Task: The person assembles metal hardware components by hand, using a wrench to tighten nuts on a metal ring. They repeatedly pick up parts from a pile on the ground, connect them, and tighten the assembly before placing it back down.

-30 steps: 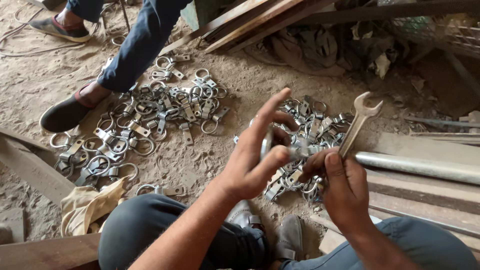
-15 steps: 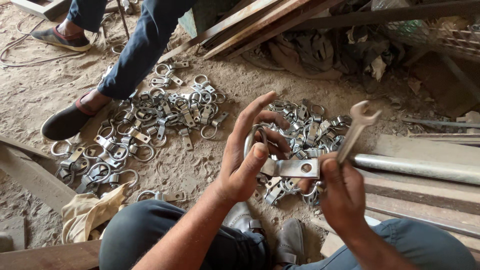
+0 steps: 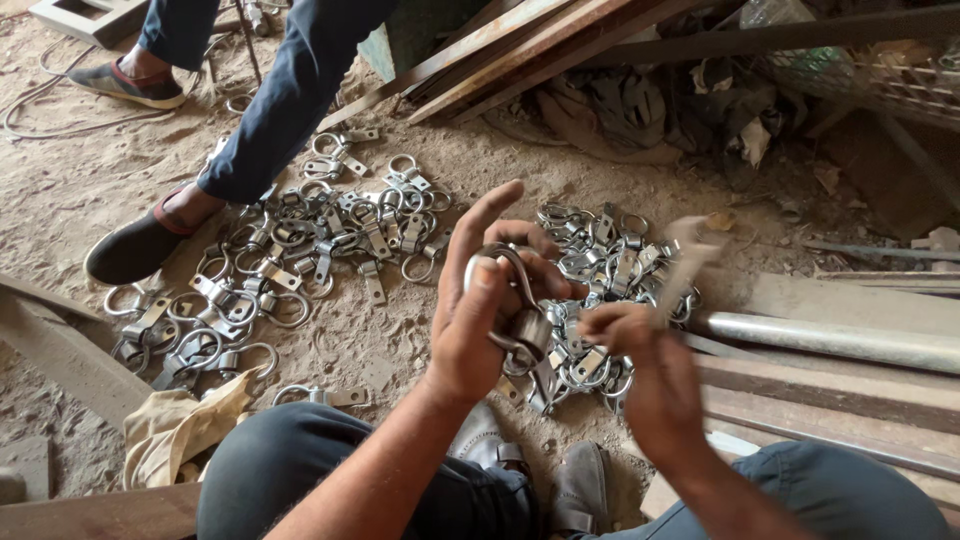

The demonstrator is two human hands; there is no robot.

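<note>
— Fingers [image 3: 490, 225] of the left hand [image 3: 478, 310] are curling around a metal ring clamp [image 3: 512, 300], the thumb pressing along its left side while the index and middle fingers are reaching over the top. Are you seeing it that way too?

— Yes. That hand is gripping the clamp tight, holding it up above the ground, just over the nearer pile of clamps [image 3: 600, 290] and in front of the person's knees.

— And the right hand [image 3: 640, 375]?

— It is closing around the handle of a spanner [image 3: 685, 270], which is blurring with motion and angling up to the right. The fingers are wrapping the lower end of the tool, close beside the clamp's strap; I cannot tell whether the spanner is touching the clamp.

— What is lying around them?

— A second, wider heap of clamps [image 3: 290, 260] is spreading over the sandy ground [image 3: 100, 160] to the left. Another person's leg [image 3: 270, 110] is standing at its far edge, the dark shoe [image 3: 135, 250] resting just beside the rings. A grey metal pipe [image 3: 830, 340] is lying to the right on wooden planks [image 3: 830, 395], and a crumpled cloth [image 3: 175, 425] is sitting near the left knee.
</note>
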